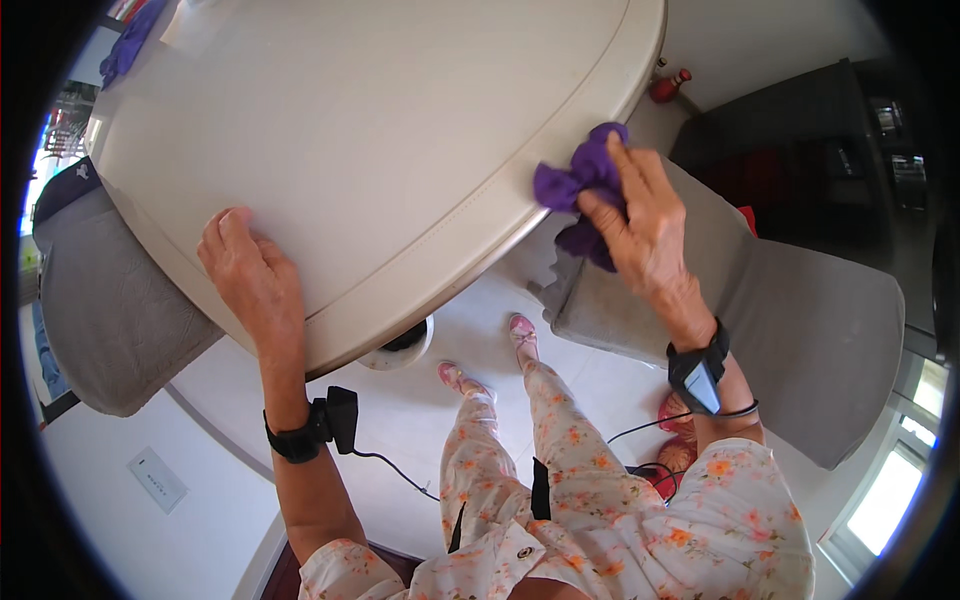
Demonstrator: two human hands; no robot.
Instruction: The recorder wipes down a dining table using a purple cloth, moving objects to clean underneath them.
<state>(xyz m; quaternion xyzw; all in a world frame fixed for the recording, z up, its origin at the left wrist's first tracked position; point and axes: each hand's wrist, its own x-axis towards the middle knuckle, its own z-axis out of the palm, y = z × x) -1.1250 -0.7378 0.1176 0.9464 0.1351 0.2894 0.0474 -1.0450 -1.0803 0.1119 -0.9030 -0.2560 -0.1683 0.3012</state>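
A purple cloth [585, 185] is bunched in my right hand [650, 225], pinched between thumb and fingers at the right rim of the cream table [390, 130]. Part of the cloth lies against the table's edge, and a fold hangs below it. On the left side of the tabletop rests my left hand [250, 275], its fingers curled together with nothing visible in them. Each wrist wears a black strap with a small device, and cables run from them.
Grey covered chairs stand at the left [120, 290] and right [820, 320] of the table. A second purple cloth [130, 45] hangs at the far left. Below the rim sits a white round bin [400, 350]. A dark glossy cabinet [800, 150] is at the right.
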